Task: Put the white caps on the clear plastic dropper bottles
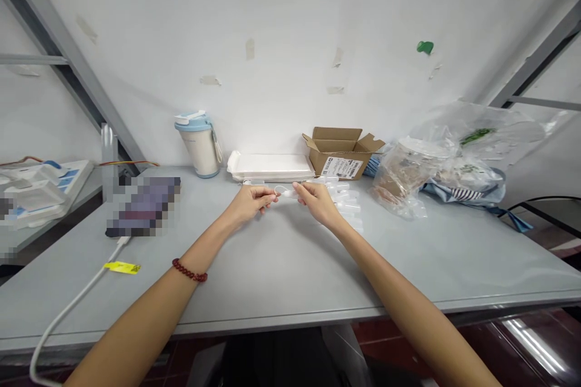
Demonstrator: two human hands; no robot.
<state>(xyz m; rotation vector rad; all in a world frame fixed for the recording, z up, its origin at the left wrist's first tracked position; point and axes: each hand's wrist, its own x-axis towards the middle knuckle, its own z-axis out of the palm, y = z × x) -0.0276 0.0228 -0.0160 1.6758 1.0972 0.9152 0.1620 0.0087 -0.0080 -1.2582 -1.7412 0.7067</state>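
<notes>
Bare forearms (136,320) reach across the grey bench (281,290). Left hand (249,204) and right hand (318,202), nearly meeting, pinch a small clear plastic piece (285,192) between their fingertips. More clear pieces (347,205) lie just right of them, near a white tray (270,167) and a cardboard box (338,160) against the white wall (290,30).

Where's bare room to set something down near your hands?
Bare grey tabletop lies in front of your left hand and right hand, up to the front edge. Crowded behind them: white tray, cardboard box, plastic bags, clear plastic pieces.
</notes>
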